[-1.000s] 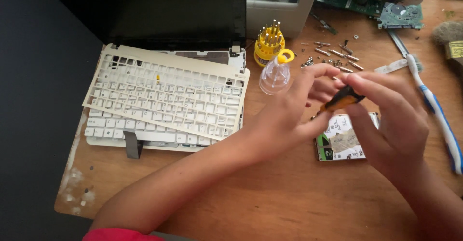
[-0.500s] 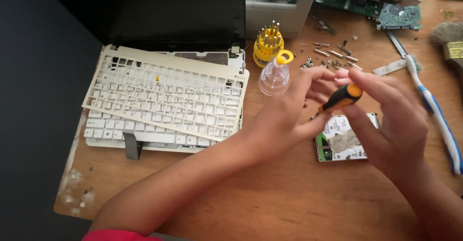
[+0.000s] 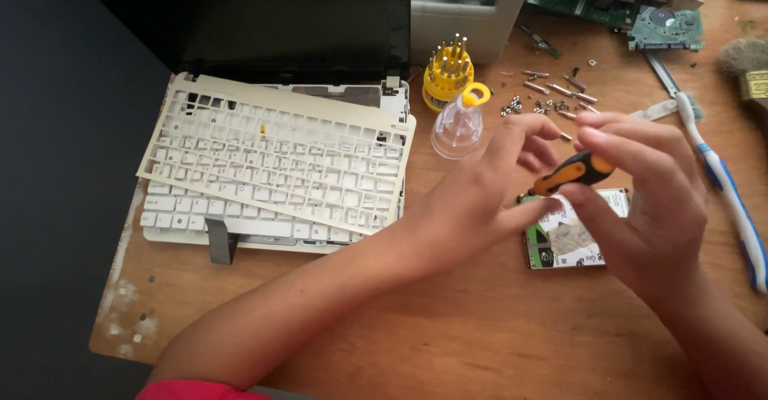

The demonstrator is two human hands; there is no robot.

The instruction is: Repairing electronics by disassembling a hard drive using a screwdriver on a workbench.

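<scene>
Worn wooden table [image 3: 448, 344], dark floor [image 3: 48, 208] beside, soft daylight

**Both hands raised, fingertips meeting**

Your left forearm comes in from bottom left, bare, angled up to the right. Left hand [image 3: 480, 200] is half curled, thumb and index pinched toward the right. Right hand [image 3: 648, 208] enters from bottom right, back toward you, fingers [image 3: 632, 148] bent left and closed in a pinch grip. The fingertips of the two hands nearly touch.

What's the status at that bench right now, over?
Both hands, left hand and right hand, grip the small screwdriver. Below it, a hard drive on the table. Loose screws behind, nothing blocking.
</scene>
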